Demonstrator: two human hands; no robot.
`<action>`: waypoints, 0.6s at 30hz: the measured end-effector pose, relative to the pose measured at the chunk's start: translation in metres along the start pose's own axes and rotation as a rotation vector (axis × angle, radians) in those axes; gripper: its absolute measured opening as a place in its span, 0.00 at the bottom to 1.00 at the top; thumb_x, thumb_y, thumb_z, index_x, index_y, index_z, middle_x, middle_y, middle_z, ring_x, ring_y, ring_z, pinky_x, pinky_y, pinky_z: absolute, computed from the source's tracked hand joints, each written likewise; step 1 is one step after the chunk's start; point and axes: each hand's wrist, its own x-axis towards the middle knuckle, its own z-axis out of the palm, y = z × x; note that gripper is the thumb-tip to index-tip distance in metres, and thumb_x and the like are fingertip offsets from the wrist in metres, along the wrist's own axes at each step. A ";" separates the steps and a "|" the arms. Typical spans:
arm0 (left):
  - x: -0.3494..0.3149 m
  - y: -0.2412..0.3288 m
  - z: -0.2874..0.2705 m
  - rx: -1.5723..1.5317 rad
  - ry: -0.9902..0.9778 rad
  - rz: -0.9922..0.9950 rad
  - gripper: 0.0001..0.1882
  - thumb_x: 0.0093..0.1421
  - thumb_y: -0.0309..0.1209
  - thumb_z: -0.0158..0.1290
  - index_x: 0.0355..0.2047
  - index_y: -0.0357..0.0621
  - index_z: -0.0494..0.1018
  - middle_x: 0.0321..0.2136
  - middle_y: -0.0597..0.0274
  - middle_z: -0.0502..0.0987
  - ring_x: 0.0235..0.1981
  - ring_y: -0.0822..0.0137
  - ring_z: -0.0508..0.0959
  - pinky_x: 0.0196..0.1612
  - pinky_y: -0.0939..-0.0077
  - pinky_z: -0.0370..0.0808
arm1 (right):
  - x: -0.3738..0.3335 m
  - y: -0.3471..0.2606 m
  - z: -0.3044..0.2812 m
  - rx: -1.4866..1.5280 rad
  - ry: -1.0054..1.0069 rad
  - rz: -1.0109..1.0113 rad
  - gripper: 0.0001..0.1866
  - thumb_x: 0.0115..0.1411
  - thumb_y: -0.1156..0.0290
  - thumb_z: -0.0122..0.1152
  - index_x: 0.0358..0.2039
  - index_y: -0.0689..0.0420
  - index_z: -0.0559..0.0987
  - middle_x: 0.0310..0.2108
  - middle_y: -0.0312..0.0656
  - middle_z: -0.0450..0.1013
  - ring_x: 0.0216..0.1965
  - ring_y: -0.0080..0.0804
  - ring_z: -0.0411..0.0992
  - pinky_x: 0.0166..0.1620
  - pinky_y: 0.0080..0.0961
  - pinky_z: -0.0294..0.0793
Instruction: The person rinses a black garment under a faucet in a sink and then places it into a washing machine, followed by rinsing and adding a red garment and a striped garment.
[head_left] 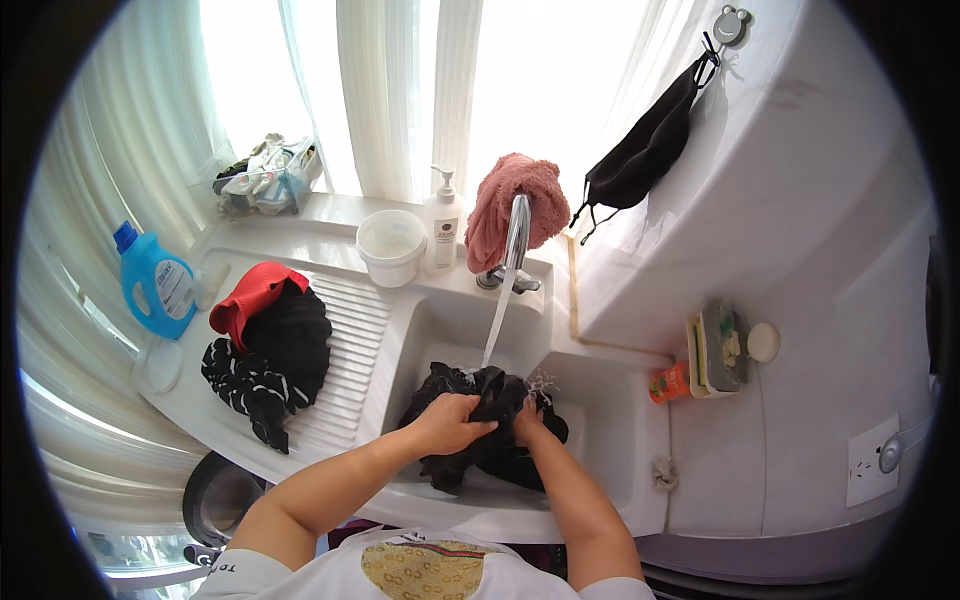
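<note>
A white moulded laundry sink (pixel 585 470) with a ribbed washboard (pixel 345 360) on its left stands under a bright window hung with sheer white curtains (pixel 395 90); a white tiled wall rises on the right. In the basin lies a wet black garment (pixel 480 450), under the thin stream from a chrome tap (pixel 513 245). The left hand (pixel 452 420) is closed around a bunched fold of the garment; the right hand (pixel 525 420) presses against the cloth beside it, its fingers mostly buried in the fabric, so their grip cannot be told. How much water stands in the basin is hard to make out.

On the washboard rests a heap of black, striped and red clothes (pixel 265 350). A blue detergent bottle (pixel 155 280) with a pale label stands at the far left edge. Behind the basin sit a white tub (pixel 392 245), a white pump bottle (pixel 441 225) and a pink towel (pixel 510 200) draped over the tap. A black face mask (pixel 645 150) hangs from a wall hook.
</note>
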 end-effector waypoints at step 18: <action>-0.014 -0.078 -0.008 -0.346 0.522 -0.361 0.48 0.45 0.33 0.62 0.64 0.45 0.50 0.57 0.52 0.61 0.52 0.58 0.69 0.52 0.63 0.68 | 0.049 -0.036 -0.194 0.738 0.179 0.167 0.13 0.37 0.81 0.53 0.29 0.61 0.69 0.27 0.47 0.73 0.29 0.49 0.70 0.36 0.28 0.70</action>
